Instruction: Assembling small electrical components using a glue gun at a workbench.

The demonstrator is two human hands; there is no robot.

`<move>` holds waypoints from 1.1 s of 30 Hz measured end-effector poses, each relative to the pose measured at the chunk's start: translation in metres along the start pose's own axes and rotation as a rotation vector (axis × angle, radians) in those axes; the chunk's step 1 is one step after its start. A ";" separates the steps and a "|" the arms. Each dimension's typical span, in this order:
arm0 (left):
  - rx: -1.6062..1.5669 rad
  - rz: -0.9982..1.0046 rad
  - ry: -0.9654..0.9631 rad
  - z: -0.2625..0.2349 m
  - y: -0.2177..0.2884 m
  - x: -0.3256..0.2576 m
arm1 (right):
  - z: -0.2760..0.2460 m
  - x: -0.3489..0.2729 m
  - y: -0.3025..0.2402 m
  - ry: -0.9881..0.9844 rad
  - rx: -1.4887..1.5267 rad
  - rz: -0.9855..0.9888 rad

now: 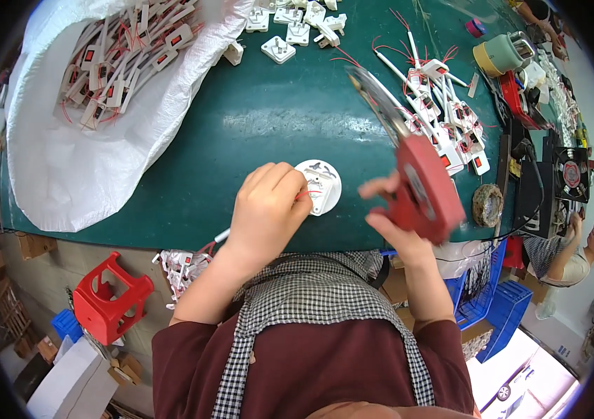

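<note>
My left hand [265, 206] is closed, its fingertips pinched at the near left edge of a small white plug housing [320, 193] with thin red wires. The housing lies on a round white disc [333, 174] at the front of the green table. A white stem [222, 236] sticks out beside my left wrist, probably part of the same piece. My right hand [402, 227] grips a red soldering gun [431, 185], slightly blurred, to the right of the disc. Its long metal nose points up and away to the far left, apart from the housing.
A white woven sack [154, 160] holds several white stemmed parts [112, 84] at left. More such parts [451, 112] pile up at right, near a solder-stained round dish [487, 204]. White plug pieces [279, 49] lie at the back. A red stool [110, 300] stands below left; a co-worker [576, 244] sits right.
</note>
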State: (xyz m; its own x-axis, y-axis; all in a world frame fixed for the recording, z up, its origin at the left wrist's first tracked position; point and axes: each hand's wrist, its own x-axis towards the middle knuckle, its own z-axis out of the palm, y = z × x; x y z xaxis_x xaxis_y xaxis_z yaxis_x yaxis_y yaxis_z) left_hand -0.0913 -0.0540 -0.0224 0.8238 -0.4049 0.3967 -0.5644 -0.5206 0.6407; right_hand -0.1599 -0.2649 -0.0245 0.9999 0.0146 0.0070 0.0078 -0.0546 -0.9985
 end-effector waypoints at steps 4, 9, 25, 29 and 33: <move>-0.018 0.074 -0.157 -0.010 -0.006 0.011 | 0.018 0.044 0.018 -0.136 0.356 -0.040; -0.017 0.056 -0.156 -0.009 -0.005 0.006 | 0.025 0.048 0.018 -0.253 0.351 0.003; 0.394 0.405 -0.142 -0.025 0.015 0.009 | 0.044 0.015 0.044 0.054 -0.289 -0.396; 0.465 0.308 -0.402 -0.028 0.026 0.014 | 0.044 0.018 0.036 0.060 -0.373 -0.459; 0.316 0.137 -0.495 -0.030 0.026 0.020 | 0.041 0.016 0.028 0.054 -0.384 -0.397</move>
State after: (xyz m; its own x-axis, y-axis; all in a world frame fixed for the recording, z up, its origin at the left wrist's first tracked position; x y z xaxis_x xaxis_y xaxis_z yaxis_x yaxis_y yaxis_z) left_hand -0.0880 -0.0530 0.0215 0.6625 -0.7466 0.0601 -0.7147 -0.6061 0.3491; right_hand -0.1443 -0.2251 -0.0549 0.9182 0.0576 0.3918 0.3789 -0.4157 -0.8268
